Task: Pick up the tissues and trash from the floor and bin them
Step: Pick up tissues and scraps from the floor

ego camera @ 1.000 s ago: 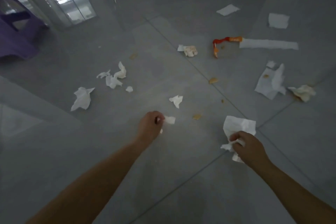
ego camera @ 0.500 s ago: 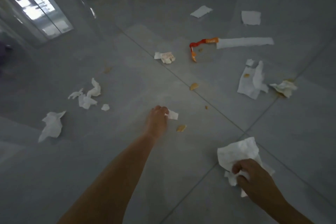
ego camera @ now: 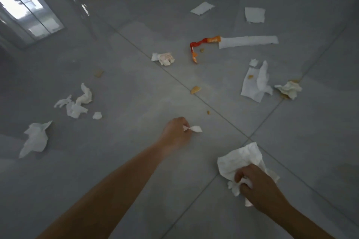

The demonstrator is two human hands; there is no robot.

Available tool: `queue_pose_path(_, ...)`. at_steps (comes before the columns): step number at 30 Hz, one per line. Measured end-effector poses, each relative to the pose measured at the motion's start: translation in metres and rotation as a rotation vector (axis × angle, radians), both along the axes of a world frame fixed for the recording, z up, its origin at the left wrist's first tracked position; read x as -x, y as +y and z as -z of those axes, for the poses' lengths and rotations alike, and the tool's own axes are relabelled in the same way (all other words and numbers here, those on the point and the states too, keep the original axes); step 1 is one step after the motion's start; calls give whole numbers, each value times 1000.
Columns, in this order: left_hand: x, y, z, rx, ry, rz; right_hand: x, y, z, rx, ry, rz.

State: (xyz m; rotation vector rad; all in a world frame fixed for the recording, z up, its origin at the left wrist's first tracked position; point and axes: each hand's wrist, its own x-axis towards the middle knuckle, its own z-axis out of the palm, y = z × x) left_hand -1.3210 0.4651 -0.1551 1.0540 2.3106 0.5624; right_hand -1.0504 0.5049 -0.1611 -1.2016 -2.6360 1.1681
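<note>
Your left hand (ego camera: 175,133) pinches a small tissue scrap (ego camera: 195,129) at centre frame; your right hand (ego camera: 258,186) clutches a crumpled tissue wad (ego camera: 236,161) at lower right. Tuck the scrap firmly into your palm before reaching for the torn tissues (ego camera: 77,103) at left.

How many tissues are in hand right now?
2: a small scrap pinched by the left hand, and a large crumpled sheet gripped by the right hand. Others may be hidden inside either fist.

Left hand (ego camera: 175,134) blurred, covers tissue scrap (ego camera: 196,129) end; bunched tissue (ego camera: 239,161) partly inside right hand (ego camera: 258,186); crumbs (ego camera: 195,89) unidentifiable.
</note>
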Motion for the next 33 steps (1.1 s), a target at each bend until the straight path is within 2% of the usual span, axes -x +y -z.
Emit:
queue_pose_path(3,4,32,-16,-88,-110,-124,-2,0,2,11,6,-4)
queue_pose_path(8,-9,79,-19,-158,-43,-98,-3,1,1,44,43,-12)
queue_pose_path(13,-29,92,4,-85,58,47,-10,2,2,64,74,-39)
queue_pose_path(17,-33,93,9,-34,218,194,-19,2,3,67,61,-56)
queue_pose_path(23,-39,75,2,119,326,250,-37,4,0,86,-8,-69)
queue_pose_path(25,-42,66,-2,125,290,219,-45,5,-5,100,-27,-49)
queue_pose_path(29,-64,50,-25,35,87,66,-60,18,-34,66,-33,54)
queue_pose_path(33,-111,67,-84,-145,7,185,-76,50,-91,-26,-9,137)
